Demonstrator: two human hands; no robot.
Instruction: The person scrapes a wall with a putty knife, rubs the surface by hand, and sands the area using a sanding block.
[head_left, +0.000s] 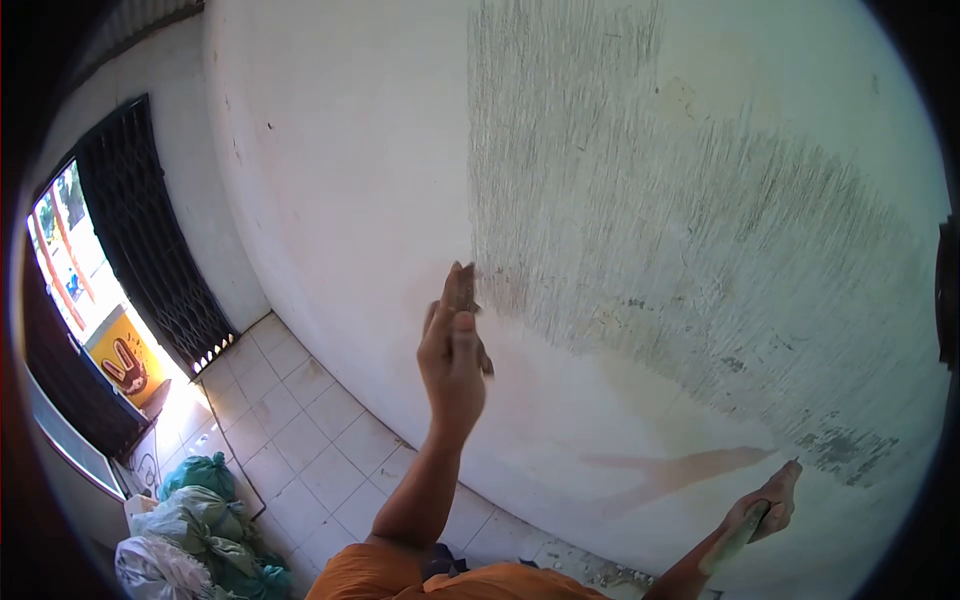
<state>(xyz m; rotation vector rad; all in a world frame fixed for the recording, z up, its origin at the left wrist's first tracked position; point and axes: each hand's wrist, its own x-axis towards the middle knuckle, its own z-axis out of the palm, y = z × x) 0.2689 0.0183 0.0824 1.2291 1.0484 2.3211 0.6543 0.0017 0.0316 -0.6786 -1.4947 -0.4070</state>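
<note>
In the centre, my left hand (455, 355) is raised in front of the white wall (350, 230), by the left edge of its scraped, scratched patch (600, 200). Its fingers point up and are closed round a dark, flat piece (465, 290), blurred, whose kind I cannot make out. Lower right, my right hand (770, 500) is closed on a tool with a pale green handle (738, 538), which sticks out back along the forearm. The tool's working end is mostly hidden by the fingers, near the patch's lower edge.
Filled sacks (200, 530) stand on the tiled floor (300, 400) at lower left. Beyond them is a doorway with a dark folding gate (150, 230). Crumbled debris (610, 575) lies along the wall's foot. A shadow (690, 465) falls on the wall beside my right hand.
</note>
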